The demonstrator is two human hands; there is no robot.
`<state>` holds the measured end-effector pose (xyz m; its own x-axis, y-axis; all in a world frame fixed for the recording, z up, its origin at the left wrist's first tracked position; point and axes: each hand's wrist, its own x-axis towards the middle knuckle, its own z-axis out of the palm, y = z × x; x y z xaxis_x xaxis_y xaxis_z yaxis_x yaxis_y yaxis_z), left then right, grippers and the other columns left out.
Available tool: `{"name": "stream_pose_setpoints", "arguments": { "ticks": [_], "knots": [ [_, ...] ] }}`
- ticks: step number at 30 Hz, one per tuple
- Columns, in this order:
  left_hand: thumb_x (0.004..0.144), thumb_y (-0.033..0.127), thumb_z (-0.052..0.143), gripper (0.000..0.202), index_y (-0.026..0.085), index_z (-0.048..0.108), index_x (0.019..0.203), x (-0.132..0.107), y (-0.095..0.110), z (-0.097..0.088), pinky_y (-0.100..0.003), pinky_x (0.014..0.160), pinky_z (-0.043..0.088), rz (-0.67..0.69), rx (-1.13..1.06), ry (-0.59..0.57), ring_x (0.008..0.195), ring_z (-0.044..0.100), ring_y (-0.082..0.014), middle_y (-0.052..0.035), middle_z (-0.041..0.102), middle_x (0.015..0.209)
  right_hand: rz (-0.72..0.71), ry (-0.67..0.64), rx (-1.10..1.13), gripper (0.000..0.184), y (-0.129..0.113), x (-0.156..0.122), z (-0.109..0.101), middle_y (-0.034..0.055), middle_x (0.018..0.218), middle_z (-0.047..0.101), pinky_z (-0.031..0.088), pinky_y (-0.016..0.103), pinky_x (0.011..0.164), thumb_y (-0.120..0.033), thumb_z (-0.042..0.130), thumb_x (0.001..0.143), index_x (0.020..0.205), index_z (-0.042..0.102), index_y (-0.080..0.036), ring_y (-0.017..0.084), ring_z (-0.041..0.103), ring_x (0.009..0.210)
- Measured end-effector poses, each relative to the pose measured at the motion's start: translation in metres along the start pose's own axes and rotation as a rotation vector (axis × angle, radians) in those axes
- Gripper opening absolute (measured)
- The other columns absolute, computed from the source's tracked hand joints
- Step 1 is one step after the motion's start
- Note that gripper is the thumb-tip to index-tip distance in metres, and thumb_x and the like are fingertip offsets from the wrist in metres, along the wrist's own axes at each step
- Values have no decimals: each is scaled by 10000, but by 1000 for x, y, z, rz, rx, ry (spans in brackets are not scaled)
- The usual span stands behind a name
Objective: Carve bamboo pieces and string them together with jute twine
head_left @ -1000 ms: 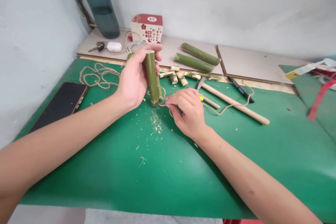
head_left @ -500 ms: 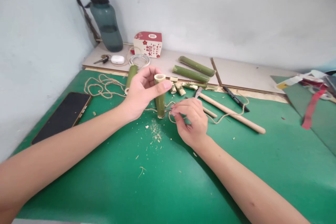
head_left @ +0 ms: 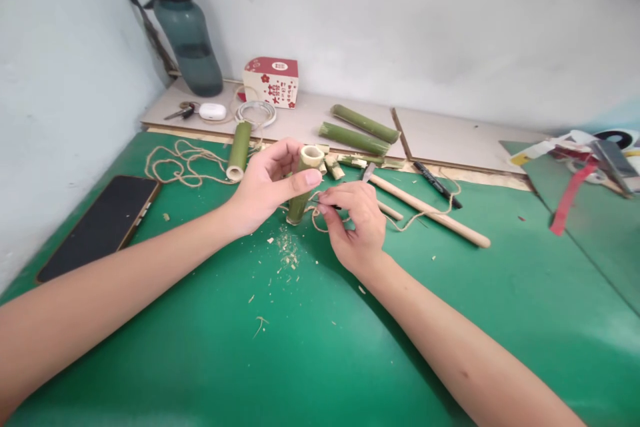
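My left hand (head_left: 265,183) grips a short green bamboo tube (head_left: 304,181) that stands tilted on the green mat (head_left: 310,340), open end up, thumb across its top. Right beside the tube's lower half, my right hand (head_left: 353,221) pinches a strand of tan twine (head_left: 316,217) between thumb and fingers. The twine loops at the tube's base and trails right across the wooden stick (head_left: 430,210). Sawdust and chips (head_left: 287,255) lie just in front of the tube.
Another bamboo tube (head_left: 239,150) and coiled twine (head_left: 180,161) lie at left, with a black phone (head_left: 97,227) near the mat's left edge. Behind are cut bamboo pieces (head_left: 357,130), a black marker (head_left: 433,180), a red-white box (head_left: 271,82), a water bottle (head_left: 183,33), keys and an earbud case (head_left: 213,111). Scraps lie at far right.
My left hand slid up to the tube's top and tilted it. The second bamboo tube, held with it a second ago, now lies on the mat at left. My right hand stays pinching twine.
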<state>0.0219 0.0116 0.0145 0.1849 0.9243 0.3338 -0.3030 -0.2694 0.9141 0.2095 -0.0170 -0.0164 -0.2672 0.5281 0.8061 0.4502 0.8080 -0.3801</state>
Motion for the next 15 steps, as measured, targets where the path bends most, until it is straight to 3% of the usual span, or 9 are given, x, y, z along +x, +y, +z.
{"name": "stream_pose_setpoints", "arguments": {
  "ticks": [12, 15],
  "knots": [
    [754, 446, 928, 339, 233, 694, 876, -2, -5, -2, -253, 632, 481, 13, -9, -10, 692, 561, -129, 6, 640, 791, 15, -109, -36, 149, 0, 0, -1, 4, 973, 789, 451, 398, 902, -118, 587, 1014, 1023, 632, -261, 187, 700, 894],
    [752, 471, 923, 346, 230, 703, 867, -3, -4, -2, -258, 616, 476, 8, 5, -11, 687, 554, -134, -1, 635, 783, 20, -194, -82, 150, 0, -1, -1, 8, 978, 793, 425, 408, 945, -130, 554, 1030, 1027, 635, -256, 187, 696, 888]
  ]
}}
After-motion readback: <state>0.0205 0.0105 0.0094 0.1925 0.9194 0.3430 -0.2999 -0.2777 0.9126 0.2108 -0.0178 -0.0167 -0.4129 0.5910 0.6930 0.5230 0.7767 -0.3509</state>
